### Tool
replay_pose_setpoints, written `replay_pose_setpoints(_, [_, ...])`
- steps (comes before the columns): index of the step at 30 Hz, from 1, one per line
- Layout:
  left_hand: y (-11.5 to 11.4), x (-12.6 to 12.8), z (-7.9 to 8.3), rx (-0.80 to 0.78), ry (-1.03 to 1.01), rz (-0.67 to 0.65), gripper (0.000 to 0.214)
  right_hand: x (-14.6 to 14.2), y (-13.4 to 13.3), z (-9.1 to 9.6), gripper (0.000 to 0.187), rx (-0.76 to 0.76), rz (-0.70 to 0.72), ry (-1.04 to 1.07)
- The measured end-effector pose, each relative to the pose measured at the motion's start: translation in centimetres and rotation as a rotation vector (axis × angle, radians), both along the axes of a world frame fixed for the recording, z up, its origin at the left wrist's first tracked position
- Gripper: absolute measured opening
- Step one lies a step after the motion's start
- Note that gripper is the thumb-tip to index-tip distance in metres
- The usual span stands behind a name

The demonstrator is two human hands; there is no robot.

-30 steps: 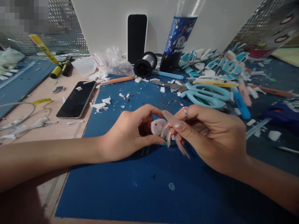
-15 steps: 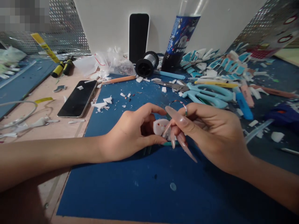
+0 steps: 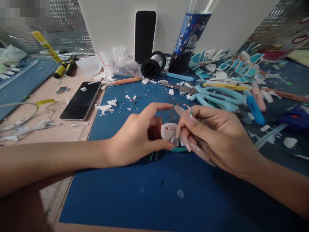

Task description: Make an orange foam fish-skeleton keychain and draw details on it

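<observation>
Two hands on one tiny piece, held low over the dark blue cutting mat

Left hand curls round the small white rounded plastic piece with red dots, thumb under and forefinger arched over. It looks like a steadying hold, with the face turned toward the right hand. That one's fingers are bunched narrow, long nails on the piece's right edge; gripping or just touching, hard to tell. Pale blue plastic-handled scissors lie just behind — within easy reach.
</observation>
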State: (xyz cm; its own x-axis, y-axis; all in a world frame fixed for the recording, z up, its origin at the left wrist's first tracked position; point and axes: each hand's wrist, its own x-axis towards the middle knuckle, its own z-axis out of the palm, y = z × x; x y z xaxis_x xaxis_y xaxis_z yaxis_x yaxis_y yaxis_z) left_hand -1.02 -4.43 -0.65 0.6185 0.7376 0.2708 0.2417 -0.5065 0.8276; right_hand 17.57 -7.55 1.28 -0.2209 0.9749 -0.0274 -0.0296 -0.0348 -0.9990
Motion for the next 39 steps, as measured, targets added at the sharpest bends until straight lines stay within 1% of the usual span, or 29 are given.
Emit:
replay_pose_setpoints(5, [-0.1,0.0,0.2,-0.003,0.012,-0.019,0.062,0.0,0.0,0.0,0.022,-0.002,0.004,0.024])
replay_pose_setpoints(10, [-0.1,0.0,0.1,0.000,0.014,-0.028,0.061,-0.2,0.1,0.0,0.022,0.014,0.002,0.000])
replay_pose_setpoints(17, [-0.5,0.0,0.4,0.095,0.041,-0.012,0.060,-0.4,-0.2,0.0,0.022,0.145,-0.031,-0.133])
replay_pose_setpoints(20, [-0.6,0.0,0.3,0.119,0.052,-0.019,0.057,-0.4,-0.4,0.0,0.022,0.169,0.000,-0.131])
replay_pose_setpoints(25, [-0.5,0.0,0.1,0.146,0.060,-0.006,0.053,-0.6,-0.6,0.0,0.020,0.150,0.034,-0.116])
replay_pose_setpoints(28, [-0.6,0.1,0.1,0.203,0.056,0.019,0.047,-0.9,-0.7,0.1,0.020,0.134,0.047,-0.092])
replay_pose_setpoints(32, [-0.7,0.2,0.1,0.343,0.073,0.053,0.026,-1.1,-0.8,0.1,0.019,0.121,0.033,-0.048])
replay_pose_setpoints(34, [-0.7,0.1,0.1,0.400,0.072,0.049,0.019,-1.2,-0.9,0.0,0.019,0.137,-0.001,-0.036])
replay_pose_setpoints(39, [-0.6,-0.1,-0.1,0.454,0.013,0.032,0.018,-1.3,-1.0,-0.3,0.021,0.199,-0.090,-0.037])
